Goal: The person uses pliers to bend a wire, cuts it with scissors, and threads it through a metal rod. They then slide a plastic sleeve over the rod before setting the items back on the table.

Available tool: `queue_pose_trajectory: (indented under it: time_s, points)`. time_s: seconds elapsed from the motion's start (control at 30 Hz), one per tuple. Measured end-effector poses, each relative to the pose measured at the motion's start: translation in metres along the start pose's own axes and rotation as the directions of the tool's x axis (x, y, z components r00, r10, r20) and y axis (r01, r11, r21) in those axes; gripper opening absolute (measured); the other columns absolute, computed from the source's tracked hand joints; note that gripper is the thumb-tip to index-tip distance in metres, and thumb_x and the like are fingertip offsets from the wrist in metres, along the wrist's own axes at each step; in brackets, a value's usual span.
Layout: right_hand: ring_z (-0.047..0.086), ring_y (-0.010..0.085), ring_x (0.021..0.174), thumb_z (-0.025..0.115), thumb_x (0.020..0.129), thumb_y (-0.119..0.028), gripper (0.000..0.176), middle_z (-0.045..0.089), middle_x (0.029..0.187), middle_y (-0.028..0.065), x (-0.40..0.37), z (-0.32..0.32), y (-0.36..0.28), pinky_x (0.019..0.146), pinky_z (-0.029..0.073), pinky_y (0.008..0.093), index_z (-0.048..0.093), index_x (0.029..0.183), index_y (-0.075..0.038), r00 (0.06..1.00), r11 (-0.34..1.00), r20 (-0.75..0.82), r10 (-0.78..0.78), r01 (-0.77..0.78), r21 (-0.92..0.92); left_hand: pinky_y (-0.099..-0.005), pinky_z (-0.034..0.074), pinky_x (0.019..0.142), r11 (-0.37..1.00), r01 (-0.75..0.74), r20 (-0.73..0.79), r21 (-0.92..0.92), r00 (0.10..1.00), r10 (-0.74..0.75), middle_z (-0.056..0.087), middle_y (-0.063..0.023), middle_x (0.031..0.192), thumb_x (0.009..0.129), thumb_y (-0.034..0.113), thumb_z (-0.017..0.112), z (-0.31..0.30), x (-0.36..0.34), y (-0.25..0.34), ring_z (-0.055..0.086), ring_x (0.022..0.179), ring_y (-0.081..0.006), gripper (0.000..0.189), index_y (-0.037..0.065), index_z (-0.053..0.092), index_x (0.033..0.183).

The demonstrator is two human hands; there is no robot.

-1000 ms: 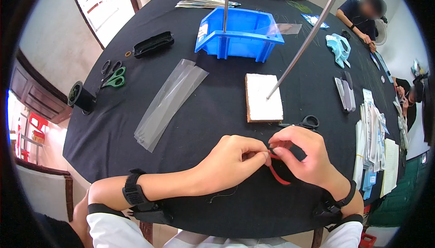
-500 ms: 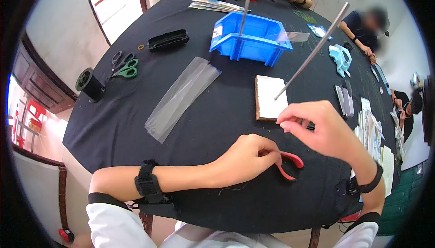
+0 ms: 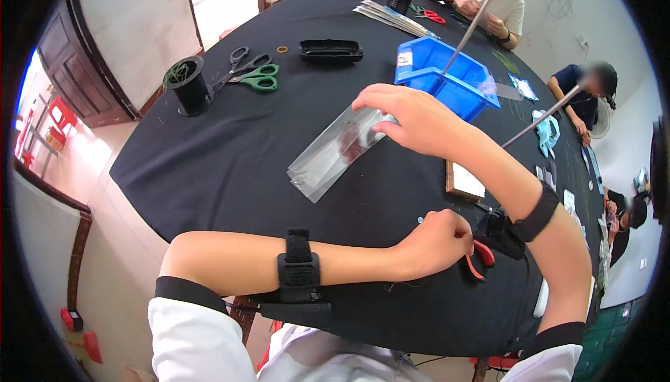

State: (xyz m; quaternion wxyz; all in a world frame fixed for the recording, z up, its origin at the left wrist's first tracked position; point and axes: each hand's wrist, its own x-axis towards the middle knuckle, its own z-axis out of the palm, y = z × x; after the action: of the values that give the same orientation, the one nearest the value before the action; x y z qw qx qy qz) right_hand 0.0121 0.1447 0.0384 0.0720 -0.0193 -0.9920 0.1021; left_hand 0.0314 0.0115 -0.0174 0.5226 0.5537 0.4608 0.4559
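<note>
My left hand (image 3: 438,244) rests low over the black cloth with its fingers curled together; what they hold, if anything, is hidden. Red-handled pliers (image 3: 481,260) lie right by its fingertips, their jaws out of sight. A thin thread (image 3: 406,285) trails below the wrist. Stretched across to the left, my right hand (image 3: 408,118) hovers over the far end of the clear plastic sleeves (image 3: 324,162), thumb and fingers apart. Partly behind my right forearm is a white-topped block (image 3: 466,181) with a slanted metal rod (image 3: 541,120).
Beyond my right hand stands a blue bin (image 3: 426,61) with another rod. Green-handled scissors (image 3: 259,77), a thread spool (image 3: 190,87) and a black tray (image 3: 331,51) lie at the left. Other people sit along the far and right sides, near a light-blue mask (image 3: 548,133).
My right hand has moved from beside the white-topped block up and left to the plastic sleeves, its fingers spreading. My left hand stays by the pliers. The view has turned left.
</note>
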Motion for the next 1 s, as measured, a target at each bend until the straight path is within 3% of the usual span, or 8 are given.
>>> queue_pose_trajectory:
  time_s: [0.1,0.2,0.73,0.83,1.0]
  points:
    - [0.051,0.0281,0.110,0.061,0.072,0.001,0.039,0.054,0.115,0.0083,0.015,0.008,0.009,0.094,0.041,0.0359,0.055,0.109,-0.008,0.999,0.999,0.029,-0.038,0.037,0.013,-0.0321,0.046,0.062,0.997,0.067,-0.033,-0.025,0.997,-0.068,0.063,-0.0140,0.067,0.080,0.013,0.055,-0.001,0.003,-0.003,0.061,0.064,-0.0194,0.018,-0.001,0.067,0.078]
    - [0.051,0.0282,0.110,0.061,0.071,0.001,0.040,0.054,0.114,0.0072,0.021,0.014,0.016,0.094,0.041,0.0365,0.055,0.110,-0.008,0.997,0.998,0.034,-0.067,0.066,0.016,-0.0337,0.046,0.063,0.992,0.090,-0.063,-0.089,0.993,-0.096,0.064,-0.0148,0.068,0.079,0.013,0.056,0.002,0.005,-0.007,0.062,0.066,-0.0213,0.018,-0.001,0.067,0.078]
    - [0.050,0.0277,0.107,0.069,0.070,-0.005,0.035,0.054,0.108,0.0068,0.043,0.011,0.021,0.092,0.041,0.0370,0.056,0.102,-0.010,0.979,0.999,0.203,-0.021,0.028,-0.029,-0.0340,0.049,0.069,0.970,0.127,-0.119,-0.208,0.981,-0.154,0.066,-0.0173,0.075,0.081,0.011,0.053,0.000,0.006,-0.003,0.064,0.071,-0.0221,0.021,-0.005,0.066,0.080]
    - [0.051,0.0270,0.105,0.070,0.069,-0.005,0.034,0.053,0.106,0.0070,0.043,0.017,0.023,0.091,0.042,0.0366,0.056,0.100,-0.010,0.989,0.995,0.112,-0.099,0.098,0.010,-0.0334,0.049,0.070,0.971,0.121,-0.121,-0.208,0.982,-0.148,0.066,-0.0172,0.075,0.081,0.011,0.052,0.001,0.007,-0.004,0.064,0.072,-0.0220,0.021,-0.005,0.066,0.080]
    - [0.051,0.0262,0.101,0.070,0.068,-0.005,0.034,0.052,0.102,0.0073,0.046,0.013,0.025,0.089,0.043,0.0360,0.056,0.099,-0.010,0.977,0.998,0.207,-0.051,0.041,0.052,-0.0331,0.049,0.072,0.970,0.125,-0.124,-0.211,0.980,-0.153,0.066,-0.0167,0.076,0.081,0.011,0.052,0.001,0.008,-0.006,0.064,0.074,-0.0219,0.022,-0.005,0.066,0.079]
